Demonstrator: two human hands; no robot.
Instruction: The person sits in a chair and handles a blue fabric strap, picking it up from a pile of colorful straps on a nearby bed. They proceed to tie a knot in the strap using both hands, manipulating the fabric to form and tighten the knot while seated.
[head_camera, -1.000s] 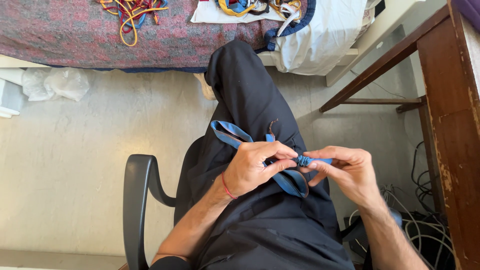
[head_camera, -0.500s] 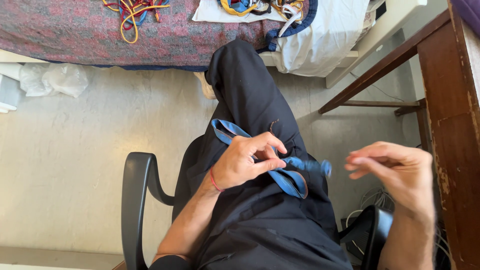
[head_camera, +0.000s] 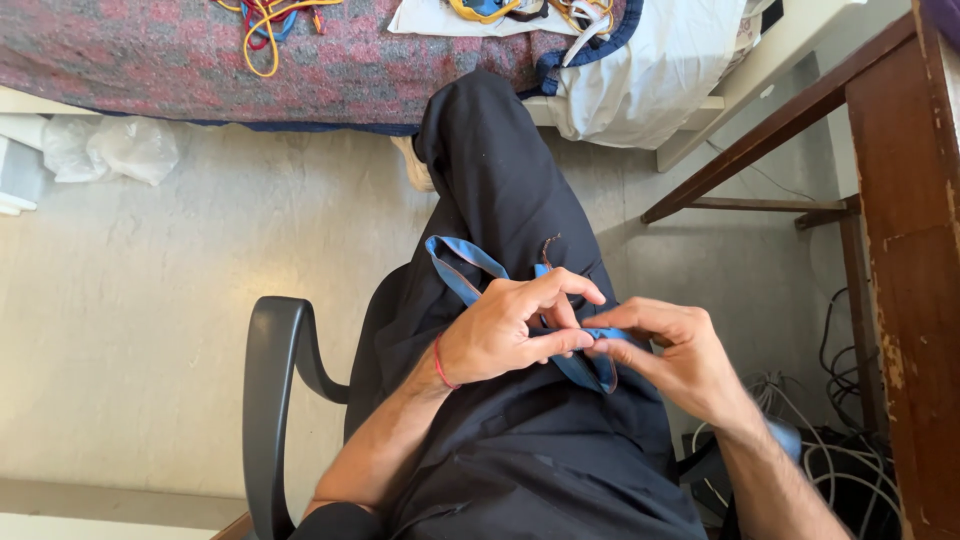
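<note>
Where the two hands meet over the lap, the left hand (head_camera: 505, 335) and right hand (head_camera: 668, 355) both pinch a blue strap (head_camera: 470, 270), fingertips closed on it and touching each other. One loop of the strap trails up-left across the black trousers (head_camera: 500, 170). A red thread circles the left wrist. A dark chair arm (head_camera: 275, 400) curves at the left. Beyond the knee lies a pink-grey blanket (head_camera: 150, 60) with tangled yellow and red cords (head_camera: 265, 20); a clear plastic bag (head_camera: 110, 150) sits on the floor below it. A wooden table (head_camera: 915, 200) stands right, cables (head_camera: 840, 450) beneath.
</note>
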